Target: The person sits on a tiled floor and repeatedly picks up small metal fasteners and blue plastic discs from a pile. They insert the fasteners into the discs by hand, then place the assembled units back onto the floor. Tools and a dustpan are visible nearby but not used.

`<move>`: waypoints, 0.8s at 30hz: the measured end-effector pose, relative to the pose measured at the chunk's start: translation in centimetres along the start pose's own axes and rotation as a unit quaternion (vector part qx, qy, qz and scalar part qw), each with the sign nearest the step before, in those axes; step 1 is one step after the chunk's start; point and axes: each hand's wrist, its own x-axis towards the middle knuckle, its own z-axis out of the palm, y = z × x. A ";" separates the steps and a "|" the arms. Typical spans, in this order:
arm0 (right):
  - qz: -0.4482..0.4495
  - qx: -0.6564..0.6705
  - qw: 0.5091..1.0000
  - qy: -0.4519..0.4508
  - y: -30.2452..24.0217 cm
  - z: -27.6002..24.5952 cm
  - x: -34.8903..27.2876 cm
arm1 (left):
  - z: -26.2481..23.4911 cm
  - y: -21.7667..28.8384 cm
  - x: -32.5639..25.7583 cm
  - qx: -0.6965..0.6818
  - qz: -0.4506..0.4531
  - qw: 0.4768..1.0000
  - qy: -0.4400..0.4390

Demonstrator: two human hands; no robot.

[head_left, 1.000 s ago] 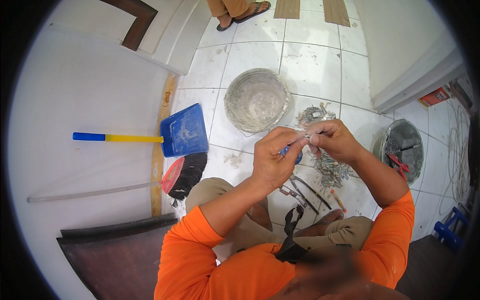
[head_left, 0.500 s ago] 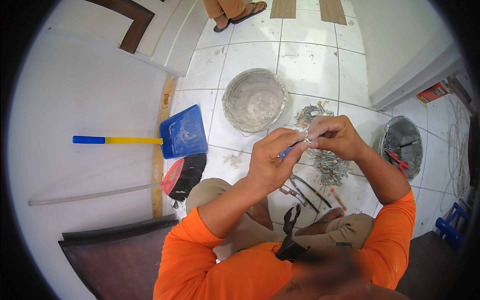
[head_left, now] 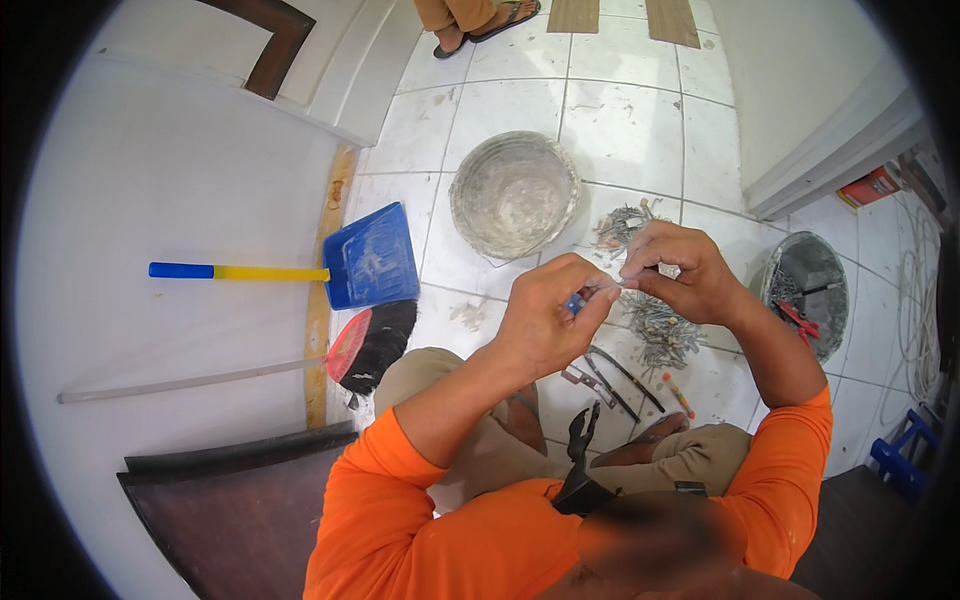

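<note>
My left hand (head_left: pixel 553 318) is closed, with a small blue piece (head_left: pixel 574 303) showing between its curled fingers. Its thumb and finger meet the tips of my right hand (head_left: pixel 685 270), which is closed in a pinch. A tiny greyish bit (head_left: pixel 620 284) shows where the fingertips come together; its kind is too small to tell. Below my right hand lies a heap of metal fasteners (head_left: pixel 665 338), seemingly screws or nails. Another heap of fasteners (head_left: pixel 622 225) sits just beyond. A tool with two long black handles (head_left: pixel 615 383) rests on the floor near my legs.
A dusty grey basin (head_left: pixel 515 195) stands ahead. To the right, a dark bucket (head_left: pixel 815 300) contains a red-handled tool (head_left: pixel 798 318). At the left are a blue dustpan (head_left: pixel 372 258) and a broom (head_left: pixel 375 345). Another person's feet (head_left: pixel 480 28) show at the far edge.
My right fingers have lifted and opened into a rounder pinch, slightly away from my left fingertips. The whole view has shifted slightly.
</note>
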 end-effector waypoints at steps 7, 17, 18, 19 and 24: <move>-0.025 -0.036 0.999 0.012 0.1 0.5 -0.4 | 0.0 0.2 -0.1 0.009 -0.019 1.000 0.010; -0.049 -0.067 0.994 0.070 -0.4 2.1 -0.7 | 0.0 -0.1 0.0 0.009 0.022 1.000 0.011; -0.050 -0.068 0.993 0.086 -0.5 2.4 -0.7 | 0.0 -0.1 0.1 0.009 0.031 0.999 0.016; -0.040 -0.062 0.993 0.093 -0.6 2.7 -0.8 | 0.0 -0.1 0.1 0.014 0.047 0.999 0.021; -0.020 -0.074 0.989 0.128 -0.6 2.9 -0.8 | 0.2 -0.3 0.1 0.011 0.124 0.992 0.018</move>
